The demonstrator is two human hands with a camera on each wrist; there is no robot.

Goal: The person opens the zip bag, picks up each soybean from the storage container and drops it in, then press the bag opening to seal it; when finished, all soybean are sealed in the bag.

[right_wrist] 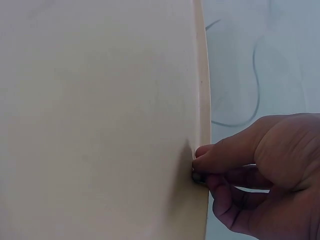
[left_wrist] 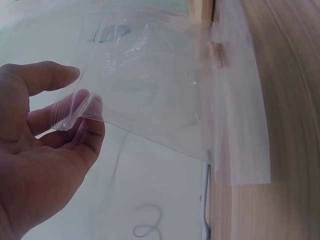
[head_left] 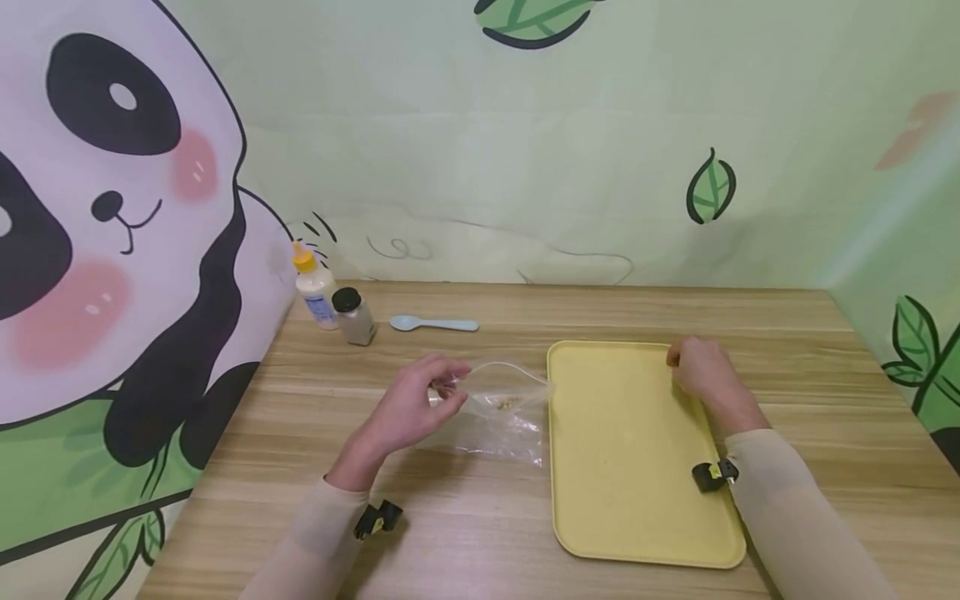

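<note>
A clear zip bag (head_left: 498, 433) holds a few small tan bits and lies to the left of a yellow tray (head_left: 630, 450). Curled fingers of my left hand (head_left: 408, 408) hold its mouth corner raised, while the thumb (left_wrist: 52, 77) stays apart from the plastic; in the left wrist view the zip strip (left_wrist: 85, 85) crosses those fingers. At the tray's far right corner, my right hand (head_left: 705, 375) brings thumb and index fingertips together against the rim. A small dark object (right_wrist: 198, 176) shows between them; I cannot tell its kind.
Toward the back left stand a white bottle (head_left: 318, 296) with a yellow nozzle and a small jar (head_left: 356, 321) with a black lid. A light blue spoon (head_left: 442, 324) lies to their right. Behind the wooden table (head_left: 465, 533) rises a printed panda backdrop (head_left: 465, 150).
</note>
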